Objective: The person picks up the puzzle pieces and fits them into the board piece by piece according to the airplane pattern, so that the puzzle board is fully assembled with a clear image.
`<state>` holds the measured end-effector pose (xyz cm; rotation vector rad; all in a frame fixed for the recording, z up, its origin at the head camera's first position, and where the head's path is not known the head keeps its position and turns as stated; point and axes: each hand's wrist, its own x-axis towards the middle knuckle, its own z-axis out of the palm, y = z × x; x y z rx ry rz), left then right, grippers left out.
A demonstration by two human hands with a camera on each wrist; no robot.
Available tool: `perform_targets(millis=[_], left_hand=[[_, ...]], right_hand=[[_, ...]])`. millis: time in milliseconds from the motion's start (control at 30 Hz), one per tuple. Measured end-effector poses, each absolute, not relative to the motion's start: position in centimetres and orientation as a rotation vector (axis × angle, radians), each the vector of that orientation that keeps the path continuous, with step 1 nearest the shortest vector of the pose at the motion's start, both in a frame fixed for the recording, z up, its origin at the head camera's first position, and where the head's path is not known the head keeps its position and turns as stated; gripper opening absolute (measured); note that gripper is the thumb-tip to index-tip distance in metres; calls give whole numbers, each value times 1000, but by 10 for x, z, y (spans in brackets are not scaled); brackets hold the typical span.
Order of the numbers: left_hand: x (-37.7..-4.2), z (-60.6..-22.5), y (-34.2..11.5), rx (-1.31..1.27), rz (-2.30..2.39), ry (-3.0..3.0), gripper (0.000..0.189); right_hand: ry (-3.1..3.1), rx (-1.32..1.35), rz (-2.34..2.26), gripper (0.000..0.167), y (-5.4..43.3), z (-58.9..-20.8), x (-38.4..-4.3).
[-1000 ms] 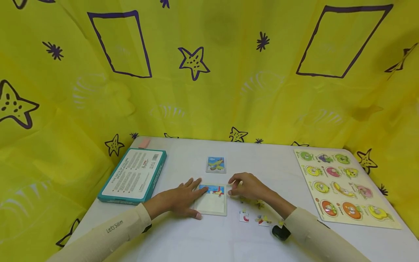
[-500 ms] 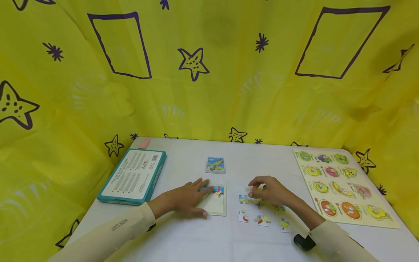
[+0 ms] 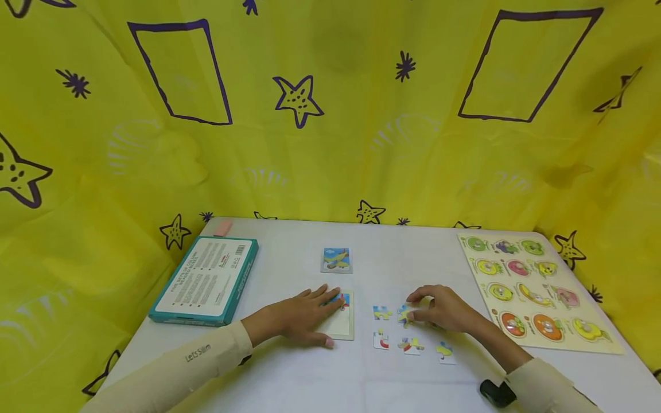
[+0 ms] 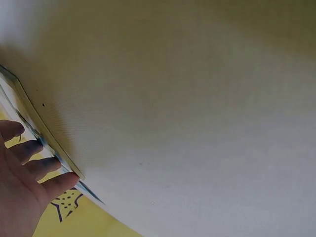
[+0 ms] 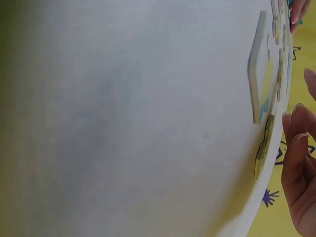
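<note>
My left hand [image 3: 302,316] lies flat with spread fingers over the left part of a shallow puzzle tray [image 3: 342,331]. A blue and red picture strip [image 3: 345,298] fills its top, partly under my fingers. In the left wrist view, my fingertips [image 4: 69,178] reach the tray's edge. Above the loose jigsaw pieces, my right hand [image 3: 445,310] bends its fingers, index and thumb apart at the edge of an upper jigsaw piece [image 3: 402,315]. Other pieces lie around it: one to its left [image 3: 382,312] and a lower row including a yellow one [image 3: 446,352]. The right hand hides the area beneath it.
A small airplane picture puzzle [image 3: 337,260] lies beyond the tray. At left are a teal-edged box [image 3: 206,281] and a pink block [image 3: 223,228]. A fruit puzzle board [image 3: 568,345] occupies the right side. A yellow curtain [image 3: 330,160] hangs behind the table.
My right hand has moved from the tray's right edge rightward to the upper loose pieces. My left hand has slid slightly right, covering more of the tray's picture strip.
</note>
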<state>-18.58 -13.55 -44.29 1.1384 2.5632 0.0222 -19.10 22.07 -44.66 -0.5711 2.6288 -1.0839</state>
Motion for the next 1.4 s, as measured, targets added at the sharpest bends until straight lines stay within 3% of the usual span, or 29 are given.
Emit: perform_targets(millis=[833,1400], left_hand=[[-187,-448,-134,1140,-42,2584,93],[-186,-446,-136,1134,-1,2585,92]], right_hand=[[2670,-686,-1013,34,192,-449,-195],[2689,-555,-897,30,164,-448,-195]])
